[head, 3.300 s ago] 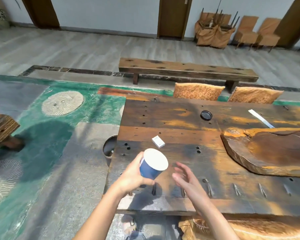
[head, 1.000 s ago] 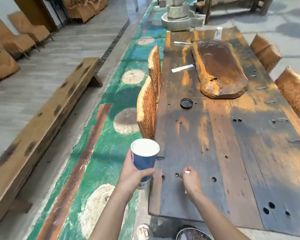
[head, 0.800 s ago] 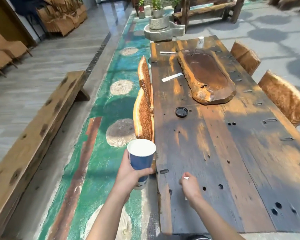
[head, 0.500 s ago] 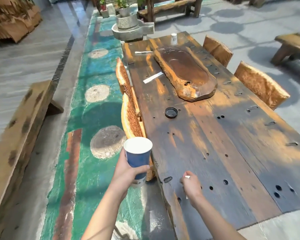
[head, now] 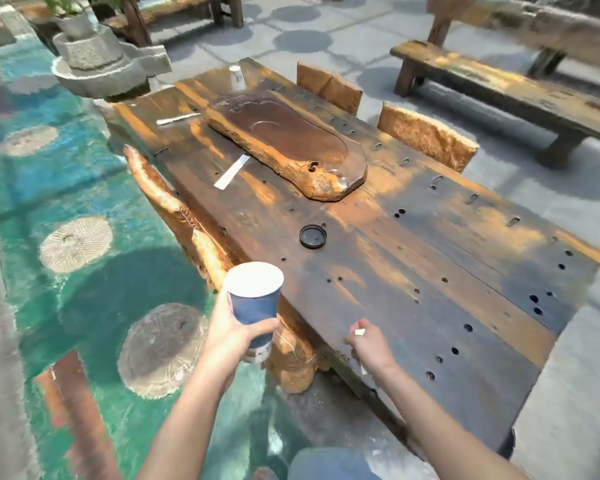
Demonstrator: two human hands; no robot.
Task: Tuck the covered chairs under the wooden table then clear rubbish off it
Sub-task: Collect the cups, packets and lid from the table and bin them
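Blue cup — black lid.

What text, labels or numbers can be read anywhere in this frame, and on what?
None readable.
The blue cup in the left hand: pale band at its base, too blurred to tell if printed.
The white scrap in the right hand: too small to tell.

Wooden table, carved tray, black lid, white strip, second strip, cup at far end

Head-worn view looks down along the wooden table, seemingly from its near left corner
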